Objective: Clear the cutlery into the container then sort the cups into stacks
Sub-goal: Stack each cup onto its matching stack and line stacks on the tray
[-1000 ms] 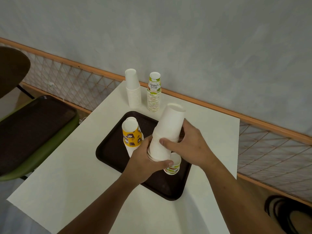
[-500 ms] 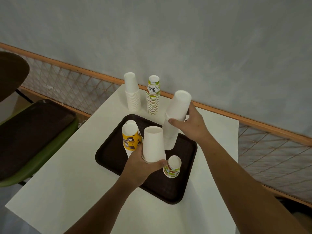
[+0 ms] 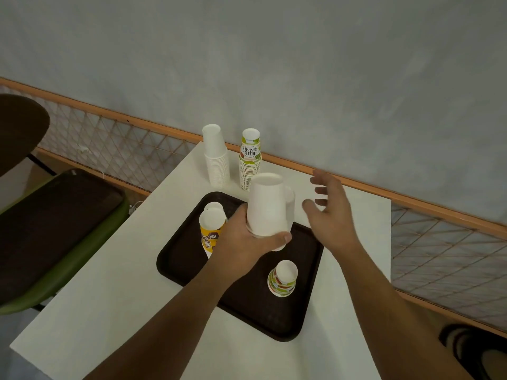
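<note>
At frame centre, left hand (image 3: 241, 239) grips an upturned white cup (image 3: 267, 205) above the tray (image 3: 247, 305); right hand (image 3: 329, 212) spread, empty. Behind, a stack (image 3: 250, 160) reads "HELLO SUMMER".

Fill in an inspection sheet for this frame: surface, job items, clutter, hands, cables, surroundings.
Surface: white rectangular table bearing a dark brown plastic tray.
Job's things: tall stack of plain white paper cups and tall stack of green-printed paper cups stand on the table behind the tray; yellow-printed paper cups and a short green-printed cup stack stand upside down on the tray. No cutlery or container seen.
Clutter: nothing seen.
Hands: left hand grips large white paper cups, upside down; right hand open, empty.
Cables: nothing seen.
Surroundings: grey wall, orange-framed mesh panel, green chair with dark seat pad.
</note>
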Demonstrator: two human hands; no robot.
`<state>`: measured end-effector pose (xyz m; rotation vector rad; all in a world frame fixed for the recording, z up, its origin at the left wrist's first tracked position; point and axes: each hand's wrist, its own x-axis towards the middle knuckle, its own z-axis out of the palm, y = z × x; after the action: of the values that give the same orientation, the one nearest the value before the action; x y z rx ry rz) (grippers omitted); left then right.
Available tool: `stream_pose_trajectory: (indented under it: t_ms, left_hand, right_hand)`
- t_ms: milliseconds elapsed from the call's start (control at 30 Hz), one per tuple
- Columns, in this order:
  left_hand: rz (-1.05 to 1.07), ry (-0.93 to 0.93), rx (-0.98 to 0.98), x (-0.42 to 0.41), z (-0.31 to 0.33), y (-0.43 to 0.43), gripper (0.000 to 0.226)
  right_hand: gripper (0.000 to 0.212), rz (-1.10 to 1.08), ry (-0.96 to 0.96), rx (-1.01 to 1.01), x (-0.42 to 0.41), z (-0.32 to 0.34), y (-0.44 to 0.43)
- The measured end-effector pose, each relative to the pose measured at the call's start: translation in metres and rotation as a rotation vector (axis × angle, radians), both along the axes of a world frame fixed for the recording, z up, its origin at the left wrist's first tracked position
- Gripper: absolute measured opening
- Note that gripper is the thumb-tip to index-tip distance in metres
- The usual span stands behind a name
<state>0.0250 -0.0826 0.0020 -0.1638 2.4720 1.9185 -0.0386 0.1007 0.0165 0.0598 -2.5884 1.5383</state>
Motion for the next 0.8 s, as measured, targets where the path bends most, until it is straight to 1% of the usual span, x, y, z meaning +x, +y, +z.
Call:
stream_pose_trajectory:
  t_ms: [67, 133, 167, 200, 300, 400, 467, 567, 700, 800]
  left_hand:
    - [-0.027, 0.016, 0.017, -0.016, 0.013, 0.005, 0.079]
    - [-0.081, 0.035, 0.061, -0.033, 0.026, 0.012, 0.079]
    - [-0.113, 0.046, 0.079, -0.040, 0.033, 0.015, 0.077]
    - [-0.140, 0.061, 0.086, -0.048, 0.037, 0.018, 0.074]
    - [-0.196, 0.072, 0.062, -0.066, 0.049, 0.024, 0.054]
    - [-0.176, 0.011, 0.072, -0.076, 0.050, 0.021, 0.049]
    - [-0.221, 0.021, -0.010, -0.080, 0.048, 0.019, 0.051]
    - [-0.274, 0.048, -0.082, -0.083, 0.049, 0.014, 0.051]
    - [-0.311, 0.055, -0.191, -0.091, 0.044, 0.000, 0.063]
    - [-0.333, 0.061, -0.214, -0.095, 0.041, -0.005, 0.066]
  right_hand:
    - [0.041, 0.162, -0.017, -0.131, 0.006, 0.030, 0.002]
    - [0.033, 0.356, -0.097, -0.160, 0.006, 0.051, 0.001]
    - [0.032, 0.403, -0.107, -0.147, 0.003, 0.056, 0.001]
    - [0.033, 0.412, -0.089, -0.130, -0.001, 0.060, 0.001]
    - [0.036, 0.389, -0.042, -0.133, -0.012, 0.066, 0.006]
    - [0.040, 0.390, -0.045, -0.130, -0.022, 0.057, 0.014]
    - [0.043, 0.386, -0.050, -0.143, -0.027, 0.047, 0.018]
    - [0.043, 0.376, -0.060, -0.169, -0.034, 0.032, 0.021]
    - [0.045, 0.387, -0.051, -0.092, -0.041, 0.017, 0.020]
    - [0.046, 0.407, -0.068, -0.098, -0.044, 0.008, 0.016]
